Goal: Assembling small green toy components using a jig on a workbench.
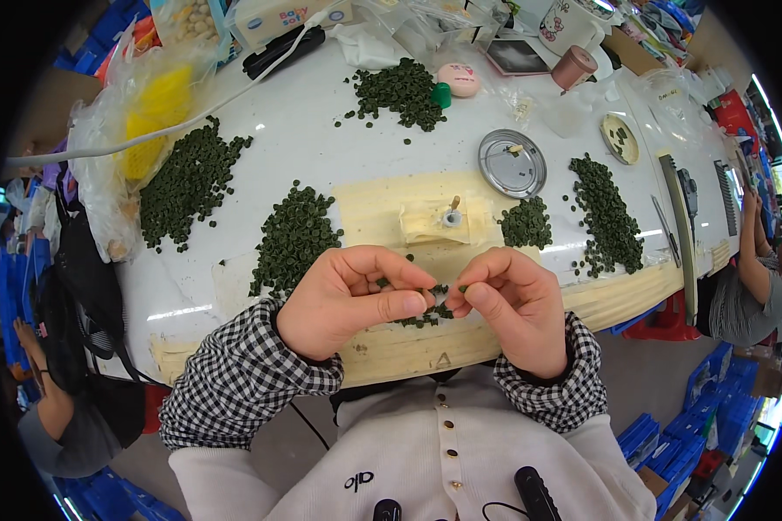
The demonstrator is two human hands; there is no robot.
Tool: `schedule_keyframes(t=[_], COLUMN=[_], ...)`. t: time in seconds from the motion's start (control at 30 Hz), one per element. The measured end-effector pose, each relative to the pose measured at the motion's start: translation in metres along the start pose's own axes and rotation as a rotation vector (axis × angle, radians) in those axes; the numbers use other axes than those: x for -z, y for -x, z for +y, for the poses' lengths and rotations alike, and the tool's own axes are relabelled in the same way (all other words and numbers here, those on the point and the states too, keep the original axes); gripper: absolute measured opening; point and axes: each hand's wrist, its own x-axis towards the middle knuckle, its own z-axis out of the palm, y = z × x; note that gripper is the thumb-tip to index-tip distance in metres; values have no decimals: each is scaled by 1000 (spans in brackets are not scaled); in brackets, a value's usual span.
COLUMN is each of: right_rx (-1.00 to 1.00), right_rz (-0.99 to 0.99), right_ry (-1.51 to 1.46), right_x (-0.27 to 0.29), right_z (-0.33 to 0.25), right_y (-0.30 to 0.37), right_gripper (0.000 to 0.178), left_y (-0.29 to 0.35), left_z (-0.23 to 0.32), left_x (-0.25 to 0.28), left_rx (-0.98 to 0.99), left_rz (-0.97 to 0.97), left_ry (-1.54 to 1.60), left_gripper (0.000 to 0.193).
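Pinching: The right hand (528, 314) grips one small green piece (463, 289) between its thumb and pointing finger. The piece is in front of the person's chest, over the near side of the white table (313, 143).
Left hand: The left hand (334, 304) has its thumb and pointing finger close together at the tips, just beside the green piece. I cannot tell if they hold anything.
Silver dish: The round silver dish (500, 178) sits past the hands, with a small pale thing (515, 149) in it.
Cream dish: The small cream dish (632, 149) has a few green bits in it.
Pink tin: I cannot tell what is in the pink tin (573, 68).
White mug: The white mug (567, 28) has a picture on its side. What is in it is hard to see.
Clear bag: A yellow thing (158, 113) shows through the clear bag (104, 187).
Hidden: The hands cover part of the near heap (421, 320).
Cut off: Other people show only in part, at least one on each side.
Green heaps: Six. Two are on the left, one is at the far side, two are on the right, and one is by the hands.
Round dishes: Two.
Taped block: One taped block (421, 227), with a metal ring (452, 219) on it.
Checked sleeves: Two, one on each arm.
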Motion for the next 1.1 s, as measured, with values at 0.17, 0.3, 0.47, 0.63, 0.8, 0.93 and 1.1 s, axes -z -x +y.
schedule_keyframes(t=[0.17,0.3,0.47,0.63,0.8,0.93,1.1], right_rx=[70,160,288,364,423,463,515], right_rz=[63,91,95,120,150,174,233], right_ry=[107,265,410,501,592,662,771], right_x=[-3,-8,-14,-17,-21,-22,-26], right_z=[2,-1,3,2,-1,-1,0], right_y=[-1,-3,-9,-11,-13,-12,-11], right_gripper=[10,8,6,7,9,11,16], left_y=[0,-1,-1,0,1,0,1], left_z=[1,-1,-2,0,-1,-2,-4], left_x=[-1,-1,-1,1,0,2,1], left_rx=[15,-1,-24,20,17,39,41], left_rz=[17,28,24,-16,-27,-42,-24], left_ry=[-25,4,42,59,66,97,67], left_gripper=[14,18,17,20,19,19,18])
